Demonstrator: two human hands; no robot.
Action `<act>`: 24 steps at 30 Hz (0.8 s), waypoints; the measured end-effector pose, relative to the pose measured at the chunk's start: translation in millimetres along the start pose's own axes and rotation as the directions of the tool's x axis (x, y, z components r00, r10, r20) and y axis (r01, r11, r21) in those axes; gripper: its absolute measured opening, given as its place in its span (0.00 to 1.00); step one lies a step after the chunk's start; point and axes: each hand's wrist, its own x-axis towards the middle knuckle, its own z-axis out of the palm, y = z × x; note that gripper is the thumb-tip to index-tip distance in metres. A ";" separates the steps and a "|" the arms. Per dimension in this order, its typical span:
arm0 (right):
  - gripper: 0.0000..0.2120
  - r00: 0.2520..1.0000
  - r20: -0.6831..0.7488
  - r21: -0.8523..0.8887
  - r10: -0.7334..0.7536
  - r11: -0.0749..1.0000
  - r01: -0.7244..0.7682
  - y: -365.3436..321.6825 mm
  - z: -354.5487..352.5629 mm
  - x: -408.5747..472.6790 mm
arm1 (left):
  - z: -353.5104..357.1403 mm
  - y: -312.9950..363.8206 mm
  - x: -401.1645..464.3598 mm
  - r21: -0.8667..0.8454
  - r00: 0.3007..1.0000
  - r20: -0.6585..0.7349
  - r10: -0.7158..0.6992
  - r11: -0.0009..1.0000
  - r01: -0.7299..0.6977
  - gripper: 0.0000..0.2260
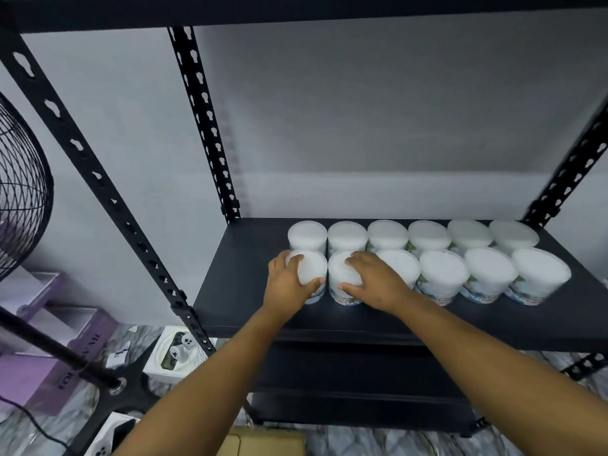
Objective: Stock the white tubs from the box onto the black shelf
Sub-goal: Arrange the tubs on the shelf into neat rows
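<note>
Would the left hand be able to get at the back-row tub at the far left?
Probably yes. The left hand grips the front tub directly before that back tub; nothing covers its lid, so reaching over looks free once it lets go.

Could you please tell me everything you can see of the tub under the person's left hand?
The leftmost front-row tub is a round, white, plastic-looking container with a frosted lid and a partly hidden printed label low on its side. It stands upright on the black shelf, at the left end of the front row, close beside its right-hand neighbour. The left hand grips it over the lid.
</note>
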 end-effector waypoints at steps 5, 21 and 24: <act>0.28 1.000 -0.008 0.001 -0.007 1.000 0.007 1.4 -0.3 1.3 | 1.4 1.3 0.4 0.002 1.000 -0.003 -0.007 1.000 0.007 0.31; 0.32 0.999 -0.022 0.001 -0.027 1.000 0.027 8.4 3.4 -0.1 | -1.8 3.7 -4.4 0.061 1.000 -0.008 -0.001 0.998 0.002 0.32; 0.28 0.999 -0.016 -0.002 -0.044 0.999 0.044 8.2 3.5 -0.5 | -2.7 0.5 -5.2 0.094 0.999 -0.003 0.043 0.995 -0.042 0.28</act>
